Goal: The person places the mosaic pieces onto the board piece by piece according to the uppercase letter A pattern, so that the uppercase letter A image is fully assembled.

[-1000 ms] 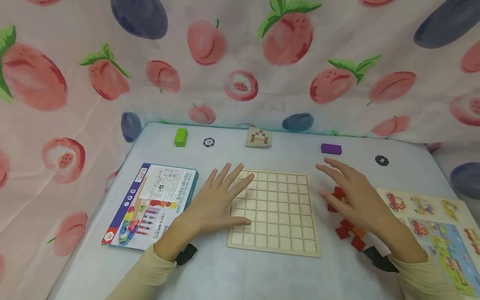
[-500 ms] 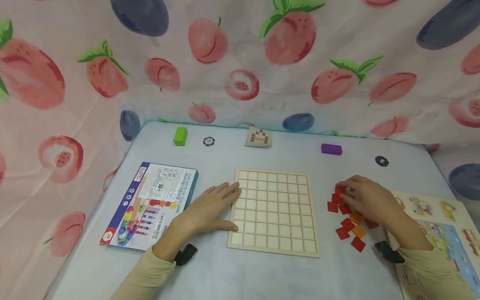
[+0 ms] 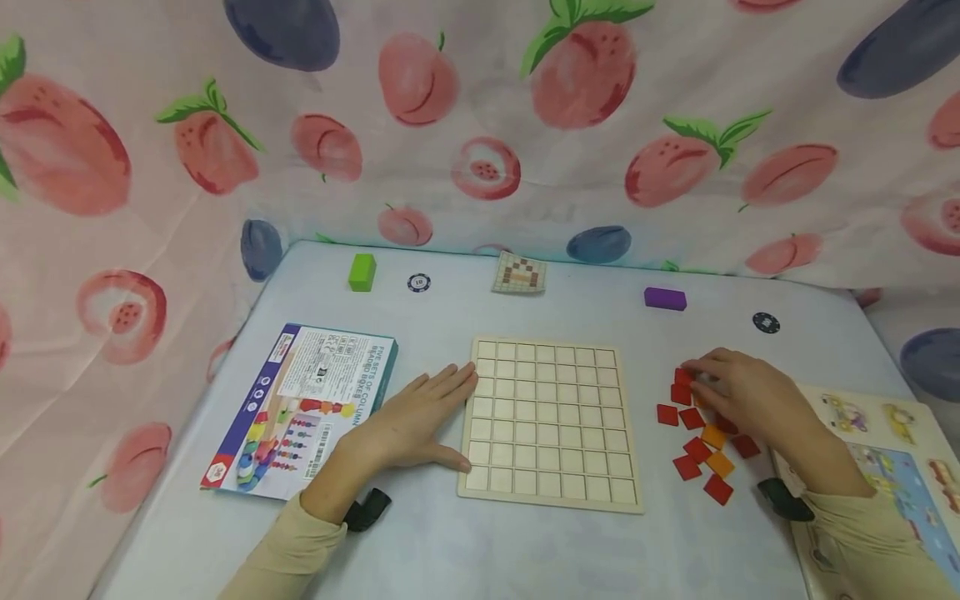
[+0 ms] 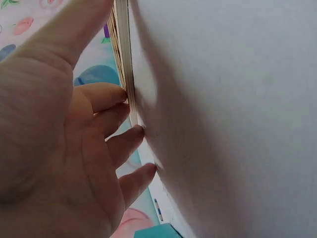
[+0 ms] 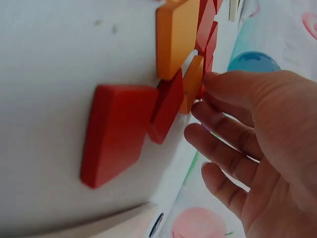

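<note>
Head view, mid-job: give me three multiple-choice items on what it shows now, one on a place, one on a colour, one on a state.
1. Where does the left hand rest?
A. against the left edge of the wooden grid board
B. on the purple block
C. on the picture box

2. What colours are the loose square tiles right of the board?
A. green and blue
B. red and orange
C. all purple

3. What state are the board's cells in?
A. all filled
B. half filled
C. all bare, no tile in any

Answers:
1 A, the fingertips and thumb lie along the board's left side.
2 B, red tiles with a few orange ones lie by the right hand.
3 C, every cell shows plain wood.
</note>
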Action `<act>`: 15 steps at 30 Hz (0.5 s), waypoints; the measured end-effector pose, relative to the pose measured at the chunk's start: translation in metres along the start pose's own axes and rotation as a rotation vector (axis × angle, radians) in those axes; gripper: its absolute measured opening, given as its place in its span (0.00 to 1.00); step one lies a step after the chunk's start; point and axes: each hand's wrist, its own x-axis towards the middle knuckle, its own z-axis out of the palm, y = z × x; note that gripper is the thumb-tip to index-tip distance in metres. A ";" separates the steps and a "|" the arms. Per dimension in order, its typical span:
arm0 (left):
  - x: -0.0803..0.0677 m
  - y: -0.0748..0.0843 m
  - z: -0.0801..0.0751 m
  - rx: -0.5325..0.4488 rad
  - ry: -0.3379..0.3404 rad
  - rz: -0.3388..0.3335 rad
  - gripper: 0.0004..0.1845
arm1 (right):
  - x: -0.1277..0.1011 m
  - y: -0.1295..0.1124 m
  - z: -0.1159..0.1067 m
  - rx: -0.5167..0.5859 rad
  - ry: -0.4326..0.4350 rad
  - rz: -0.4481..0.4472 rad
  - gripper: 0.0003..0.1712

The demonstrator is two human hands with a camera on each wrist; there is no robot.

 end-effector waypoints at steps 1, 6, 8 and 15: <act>0.000 0.000 0.000 -0.006 0.000 0.004 0.65 | 0.000 0.000 0.000 0.002 -0.003 0.003 0.28; 0.000 -0.001 0.000 -0.008 0.000 0.008 0.65 | 0.002 0.000 0.000 0.007 -0.001 0.004 0.29; 0.000 -0.001 0.000 -0.009 0.002 0.008 0.65 | 0.003 -0.001 -0.001 0.009 0.000 0.002 0.29; -0.001 0.002 -0.001 -0.006 0.006 -0.004 0.65 | 0.007 -0.005 -0.001 0.024 -0.007 0.012 0.30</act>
